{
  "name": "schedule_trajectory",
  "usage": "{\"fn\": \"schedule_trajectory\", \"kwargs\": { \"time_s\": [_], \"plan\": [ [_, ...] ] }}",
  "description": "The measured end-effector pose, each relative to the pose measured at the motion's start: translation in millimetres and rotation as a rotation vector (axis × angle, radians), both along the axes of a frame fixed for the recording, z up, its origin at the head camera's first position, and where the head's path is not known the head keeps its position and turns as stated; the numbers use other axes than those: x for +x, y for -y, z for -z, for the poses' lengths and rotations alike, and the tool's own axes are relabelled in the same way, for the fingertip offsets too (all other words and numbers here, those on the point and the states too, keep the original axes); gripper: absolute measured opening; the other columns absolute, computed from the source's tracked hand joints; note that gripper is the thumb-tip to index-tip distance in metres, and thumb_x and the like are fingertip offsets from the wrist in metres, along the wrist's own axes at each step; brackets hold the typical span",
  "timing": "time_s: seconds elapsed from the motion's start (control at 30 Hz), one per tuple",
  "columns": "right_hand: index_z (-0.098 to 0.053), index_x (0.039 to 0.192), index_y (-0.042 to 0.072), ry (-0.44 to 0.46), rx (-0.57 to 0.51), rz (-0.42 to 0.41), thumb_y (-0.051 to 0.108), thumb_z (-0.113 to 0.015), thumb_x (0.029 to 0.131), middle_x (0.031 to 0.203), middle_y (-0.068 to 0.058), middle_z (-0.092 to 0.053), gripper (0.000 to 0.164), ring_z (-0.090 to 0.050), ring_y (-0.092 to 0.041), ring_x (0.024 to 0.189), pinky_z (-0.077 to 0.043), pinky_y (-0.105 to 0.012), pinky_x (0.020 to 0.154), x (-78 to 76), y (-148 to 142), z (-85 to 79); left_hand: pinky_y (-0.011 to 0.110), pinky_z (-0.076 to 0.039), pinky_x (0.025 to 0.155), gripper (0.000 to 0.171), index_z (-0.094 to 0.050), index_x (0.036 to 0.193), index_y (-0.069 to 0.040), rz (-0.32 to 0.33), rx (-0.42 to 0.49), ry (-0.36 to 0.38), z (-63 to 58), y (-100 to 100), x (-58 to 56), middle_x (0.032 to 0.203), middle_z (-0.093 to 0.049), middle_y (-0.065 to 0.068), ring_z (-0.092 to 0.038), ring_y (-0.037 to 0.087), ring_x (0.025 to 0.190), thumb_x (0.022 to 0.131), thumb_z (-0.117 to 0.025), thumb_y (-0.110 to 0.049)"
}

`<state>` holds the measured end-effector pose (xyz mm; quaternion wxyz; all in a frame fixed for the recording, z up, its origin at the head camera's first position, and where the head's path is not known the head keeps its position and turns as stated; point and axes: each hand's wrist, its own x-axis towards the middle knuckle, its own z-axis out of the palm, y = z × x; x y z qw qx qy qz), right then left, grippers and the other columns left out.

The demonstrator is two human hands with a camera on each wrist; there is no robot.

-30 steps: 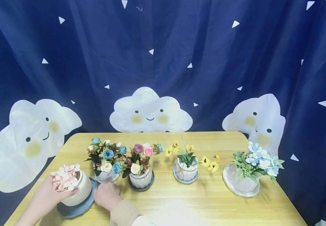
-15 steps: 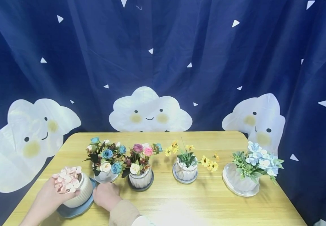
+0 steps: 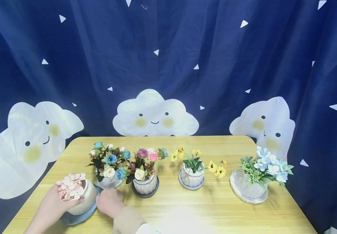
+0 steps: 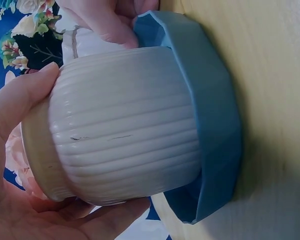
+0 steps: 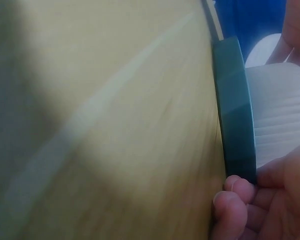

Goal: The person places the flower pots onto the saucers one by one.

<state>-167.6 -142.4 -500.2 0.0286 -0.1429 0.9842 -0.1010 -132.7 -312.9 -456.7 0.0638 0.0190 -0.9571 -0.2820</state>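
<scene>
A white ribbed flowerpot (image 3: 88, 200) with pink flowers (image 3: 71, 187) stands in a blue faceted saucer (image 3: 76, 219) at the table's left. My left hand (image 3: 51, 203) grips the pot around its upper part, thumb on one side and fingers on the other, as the left wrist view shows. The pot's base sits inside the raised saucer wall (image 4: 217, 125). At the saucer's right edge, my right hand (image 3: 110, 202) pinches the rim; in the right wrist view its curled fingertips (image 5: 240, 189) are at the saucer's end, low over the wood.
Close behind my hands stand a pot of blue and white roses (image 3: 110, 162) and one of pink and purple roses (image 3: 146, 185). Further right are a pot with yellow daisies (image 3: 193, 177) and a white pot with light-blue flowers (image 3: 251, 188). A dark-blue curtain (image 3: 168, 65) hangs behind the table.
My left hand and the pot have shifted slightly to the right over the saucer. My right hand stays at the saucer's rim, nearly still.
</scene>
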Motion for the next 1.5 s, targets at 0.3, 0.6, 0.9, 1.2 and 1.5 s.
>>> {"fn": "schedule_trajectory", "kwargs": {
  "time_s": [0.3,0.6,0.9,1.2,1.5],
  "plan": [
    [-0.062,0.066,0.018,-0.023,0.002,0.016,0.043,-0.043,0.096,0.065,0.005,-0.060,0.043,-0.054,-0.014,0.056,-0.037,-0.028,0.045,0.4,0,0.9,0.042,-0.049,0.073,0.089,-0.041,0.122,0.014,-0.029,-0.001,0.004,1.3,-1,-0.3,0.110,-0.056,0.035,-0.057,0.047,0.099,0.067,-0.084,-0.042],
    [-0.062,0.066,0.018,-0.001,-0.016,0.025,0.043,-0.043,0.096,0.067,0.006,-0.060,0.043,-0.054,-0.014,0.056,-0.037,-0.029,0.045,0.1,2,1.2,0.022,-0.044,0.070,0.091,-0.040,0.127,0.013,0.022,0.009,0.001,-0.2,1,1.6,0.114,-0.056,0.034,-0.056,0.044,0.103,0.068,-0.085,-0.039],
    [-0.062,0.066,0.017,-0.005,-0.020,0.019,0.044,-0.043,0.096,0.066,0.004,-0.060,0.044,-0.054,-0.014,0.055,-0.037,-0.028,0.045,-0.4,0,0.7,0.021,-0.044,0.072,0.090,-0.037,0.132,0.013,0.068,0.018,0.030,-3.4,3,0.8,0.119,-0.055,0.033,-0.054,0.043,0.107,0.071,-0.083,-0.037],
    [-0.061,0.066,0.018,-0.012,-0.015,0.006,0.044,-0.042,0.096,0.068,0.006,-0.061,0.044,-0.054,-0.014,0.056,-0.037,-0.028,0.045,-1.7,0,2.4,0.032,-0.049,0.077,0.090,-0.033,0.133,0.017,0.123,-0.004,0.113,-11.0,9,-1.2,0.120,-0.054,0.036,-0.055,0.045,0.108,0.076,-0.079,-0.035],
    [-0.063,0.069,0.019,0.033,-0.030,0.007,0.044,-0.040,0.097,0.073,0.006,-0.063,0.045,-0.054,-0.013,0.058,-0.038,-0.028,0.046,-1.1,0,0.1,0.061,-0.046,0.082,0.092,-0.023,0.134,0.024,0.123,-0.040,0.243,-26.7,17,2.5,0.125,-0.041,0.046,-0.049,0.057,0.107,0.083,-0.071,-0.035]
  ]
}}
